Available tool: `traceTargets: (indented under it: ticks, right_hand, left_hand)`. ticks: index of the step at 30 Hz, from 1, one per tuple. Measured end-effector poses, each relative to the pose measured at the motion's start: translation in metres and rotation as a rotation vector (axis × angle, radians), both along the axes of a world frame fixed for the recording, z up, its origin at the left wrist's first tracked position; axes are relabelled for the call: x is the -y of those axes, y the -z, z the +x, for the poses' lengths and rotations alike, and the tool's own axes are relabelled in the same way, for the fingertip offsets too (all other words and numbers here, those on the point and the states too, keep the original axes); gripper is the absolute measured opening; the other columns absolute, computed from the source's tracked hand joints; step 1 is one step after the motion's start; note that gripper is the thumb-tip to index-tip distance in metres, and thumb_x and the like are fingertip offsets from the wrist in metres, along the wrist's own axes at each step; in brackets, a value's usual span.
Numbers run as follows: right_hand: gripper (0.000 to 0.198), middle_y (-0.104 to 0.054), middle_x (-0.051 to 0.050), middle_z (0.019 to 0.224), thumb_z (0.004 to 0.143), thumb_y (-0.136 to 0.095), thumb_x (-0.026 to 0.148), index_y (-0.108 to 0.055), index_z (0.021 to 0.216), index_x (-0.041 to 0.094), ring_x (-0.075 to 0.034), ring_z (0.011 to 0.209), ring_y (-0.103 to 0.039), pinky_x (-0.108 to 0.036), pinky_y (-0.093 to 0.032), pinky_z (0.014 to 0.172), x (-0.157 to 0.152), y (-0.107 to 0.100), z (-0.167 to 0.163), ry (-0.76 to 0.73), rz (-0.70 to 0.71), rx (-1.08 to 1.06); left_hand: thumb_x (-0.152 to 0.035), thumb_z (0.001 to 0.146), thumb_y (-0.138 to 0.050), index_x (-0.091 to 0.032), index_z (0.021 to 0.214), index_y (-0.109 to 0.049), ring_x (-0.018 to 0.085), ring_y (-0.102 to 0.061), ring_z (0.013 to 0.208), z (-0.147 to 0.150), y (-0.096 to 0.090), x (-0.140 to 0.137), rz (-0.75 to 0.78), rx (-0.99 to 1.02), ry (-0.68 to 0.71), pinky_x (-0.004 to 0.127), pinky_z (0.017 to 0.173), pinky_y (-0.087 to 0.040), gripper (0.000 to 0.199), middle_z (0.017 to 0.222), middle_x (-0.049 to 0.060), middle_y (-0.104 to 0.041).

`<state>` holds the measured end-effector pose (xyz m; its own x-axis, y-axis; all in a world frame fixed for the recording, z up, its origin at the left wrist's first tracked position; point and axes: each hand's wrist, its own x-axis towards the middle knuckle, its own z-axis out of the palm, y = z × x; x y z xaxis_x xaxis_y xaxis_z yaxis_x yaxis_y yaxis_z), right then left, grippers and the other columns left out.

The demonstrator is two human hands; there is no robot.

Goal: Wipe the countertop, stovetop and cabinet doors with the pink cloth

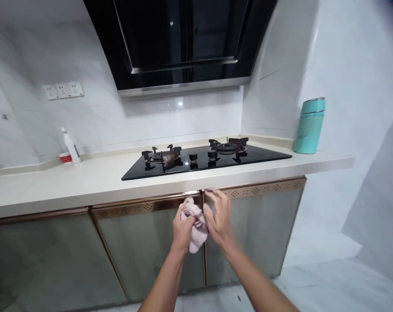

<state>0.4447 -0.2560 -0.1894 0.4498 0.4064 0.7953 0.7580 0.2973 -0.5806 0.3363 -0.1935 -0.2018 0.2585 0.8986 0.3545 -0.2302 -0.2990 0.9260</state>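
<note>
My left hand point(182, 229) is closed around a bunched pale pink cloth point(198, 238), held in front of the lower cabinet doors below the counter edge. Part of the cloth hangs down between my two hands. Just to its right, my right hand point(220, 217) has its fingers apart and stretched up toward the top rail of the cabinet door point(248, 234). Its thumb is beside the cloth; whether it touches it I cannot tell. Behind and above the hands lies the black gas stove point(199, 164) with two burners and two knobs.
A black range hood point(183, 43) hangs over the stove. On the white counter point(86, 180), a white bottle point(71, 147) and a small red container point(65, 158) stand at left. A turquoise lidded canister point(310, 128) stands near the right end. Sockets point(63, 90) are on the wall.
</note>
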Motion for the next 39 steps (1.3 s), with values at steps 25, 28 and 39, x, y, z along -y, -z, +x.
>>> traceTargets:
  ticks: [25,28,39]
  right_hand:
    - [0.054,-0.058,-0.008,0.137,0.079,-0.065,0.039,-0.060,0.132,0.032,-0.032,0.121,-0.056,-0.049,-0.048,0.102,0.023,-0.065,-0.011,0.008,0.044,-0.098]
    - [0.059,-0.053,-0.011,0.141,0.074,-0.074,0.044,-0.064,0.131,0.031,-0.040,0.131,-0.044,-0.063,-0.033,0.110,-0.026,-0.094,-0.040,0.044,-0.202,0.391]
    - [0.061,-0.057,-0.014,0.137,0.072,-0.074,0.044,-0.063,0.128,0.024,-0.033,0.123,-0.049,-0.050,-0.038,0.102,-0.021,-0.097,0.041,0.198,-0.294,0.750]
  left_hand:
    - [-0.034,0.092,-0.054,-0.024,0.113,-0.070,0.030,-0.056,0.125,-0.110,-0.102,-0.069,1.111,-0.465,-0.716,0.050,0.110,-0.041,0.027,0.130,0.011,-0.065]
    - [-0.037,0.093,-0.050,-0.022,0.106,-0.071,0.031,-0.059,0.111,-0.105,-0.098,-0.103,1.119,-0.616,-0.799,0.050,0.103,-0.038,0.029,0.115,0.012,-0.070]
    - [-0.034,0.097,-0.044,-0.022,0.112,-0.069,0.029,-0.057,0.106,-0.109,-0.089,-0.114,1.187,-0.684,-0.819,0.044,0.102,-0.032,0.032,0.110,0.011,-0.071]
